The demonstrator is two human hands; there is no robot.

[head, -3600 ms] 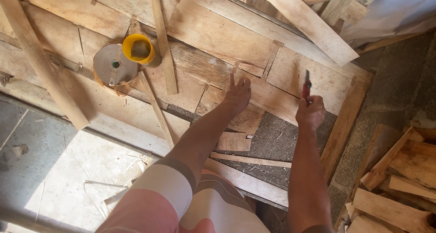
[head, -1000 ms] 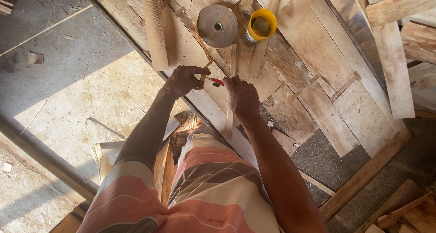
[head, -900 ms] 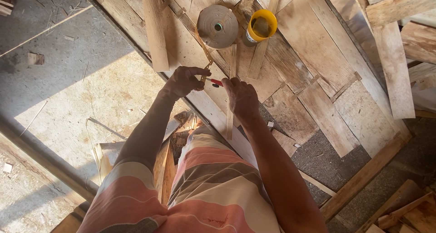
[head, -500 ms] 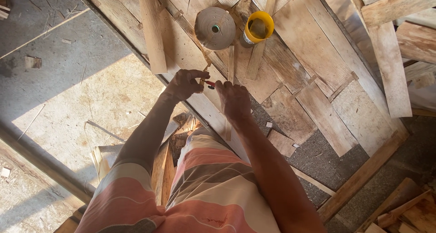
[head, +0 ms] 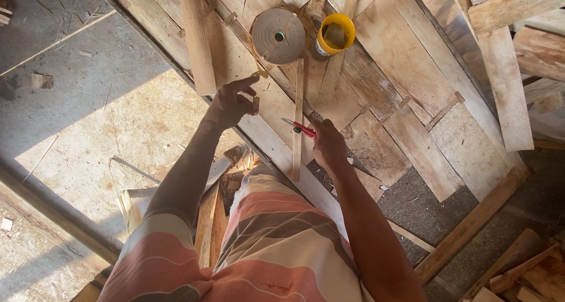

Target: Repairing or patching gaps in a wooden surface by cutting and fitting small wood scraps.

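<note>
A: What takes up most of the view?
B: A large panel of patched wooden boards (head: 412,102), used as a bench, running from the top left to the lower right. Beside it on the left lies a concrete floor (head: 70,72), part in shade, part in sun, littered with chips. Loose planks (head: 506,61) are stacked at the top right, and more offcuts (head: 518,267) lie in the bottom right corner.
A: Any containers?
B: A yellow cup (head: 335,34) stands near the top; what it holds I cannot tell. Just left of it lies a grey roll of tape (head: 278,36).
A: And the hands?
B: The right hand (head: 329,146) has its grip wrapped around a red-handled cutter (head: 301,127), right beside a thin wooden strip (head: 298,119). The left hand (head: 231,103) pinches a small wooden piece (head: 255,105) over the boards, forefinger stretched out.
</note>
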